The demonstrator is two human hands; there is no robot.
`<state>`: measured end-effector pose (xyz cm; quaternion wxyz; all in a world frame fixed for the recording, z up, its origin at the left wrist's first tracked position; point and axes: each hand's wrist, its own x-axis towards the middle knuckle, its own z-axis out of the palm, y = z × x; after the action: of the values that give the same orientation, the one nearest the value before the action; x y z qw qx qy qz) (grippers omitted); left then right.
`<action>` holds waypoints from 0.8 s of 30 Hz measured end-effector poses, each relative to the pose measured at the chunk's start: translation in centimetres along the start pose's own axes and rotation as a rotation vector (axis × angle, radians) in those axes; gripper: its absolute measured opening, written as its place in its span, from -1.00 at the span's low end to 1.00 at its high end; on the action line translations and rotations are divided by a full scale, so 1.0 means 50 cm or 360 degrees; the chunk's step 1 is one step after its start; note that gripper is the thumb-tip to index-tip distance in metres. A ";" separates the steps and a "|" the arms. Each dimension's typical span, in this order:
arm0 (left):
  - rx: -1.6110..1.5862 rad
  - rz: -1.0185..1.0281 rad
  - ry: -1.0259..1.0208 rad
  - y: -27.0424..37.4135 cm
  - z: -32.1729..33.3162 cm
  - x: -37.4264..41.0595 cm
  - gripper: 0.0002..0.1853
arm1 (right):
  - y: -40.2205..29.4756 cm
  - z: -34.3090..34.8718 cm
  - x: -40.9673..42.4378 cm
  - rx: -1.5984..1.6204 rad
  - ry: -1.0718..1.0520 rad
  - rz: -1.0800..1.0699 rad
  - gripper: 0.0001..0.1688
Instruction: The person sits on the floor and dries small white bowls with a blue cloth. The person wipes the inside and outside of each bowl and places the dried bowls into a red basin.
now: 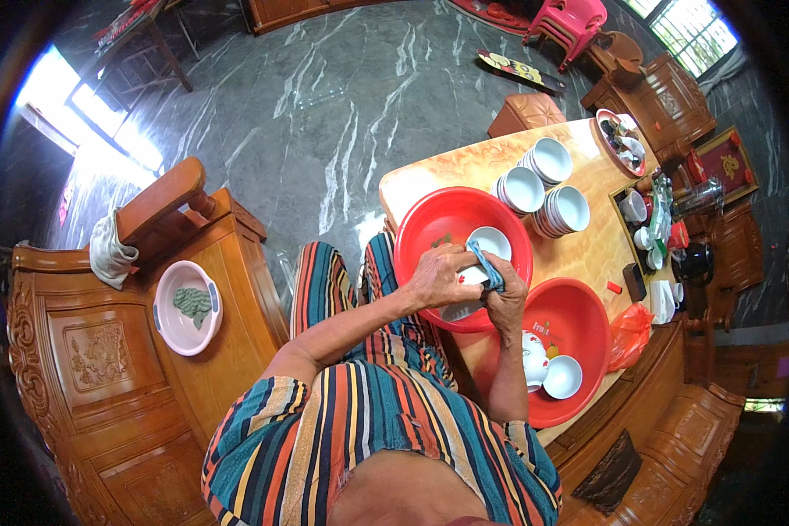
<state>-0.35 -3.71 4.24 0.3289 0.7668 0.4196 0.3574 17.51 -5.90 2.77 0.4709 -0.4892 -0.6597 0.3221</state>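
Observation:
Over a red plastic basin [427, 220], my left hand [435, 275] holds a white bowl with a red pattern [475, 276] by its side. My right hand [507, 294] presses a blue cloth [488, 266] against the same bowl's rim. Inside that basin, beyond my fingers, lies another white bowl [490, 242]. A second red basin [582, 315] stands at the right, partly behind my right forearm, with a white bowl [563, 377] and patterned bowls [534, 361] in it. Several stacked white bowls [552, 160] stand on the marble-patterned table [434, 164] past the first basin.
An oval tray with assorted items [606, 125] lies at the table's far end, near a tea tray with cups [621, 220]. A red plastic bag [631, 335] sits by the second basin. At the left, a pink basin with a green cloth [187, 335] rests on a wooden bench [246, 289].

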 end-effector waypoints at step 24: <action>0.0034 0.0348 0.0397 0.015 0.001 0.015 -0.53 | 0.096 0.058 -0.070 0.1361 0.0334 0.0778 -0.64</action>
<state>0.27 -3.37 5.02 0.2253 0.7611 0.3749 0.4789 16.69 -7.59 -3.57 0.6038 -0.4225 -0.2837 0.6136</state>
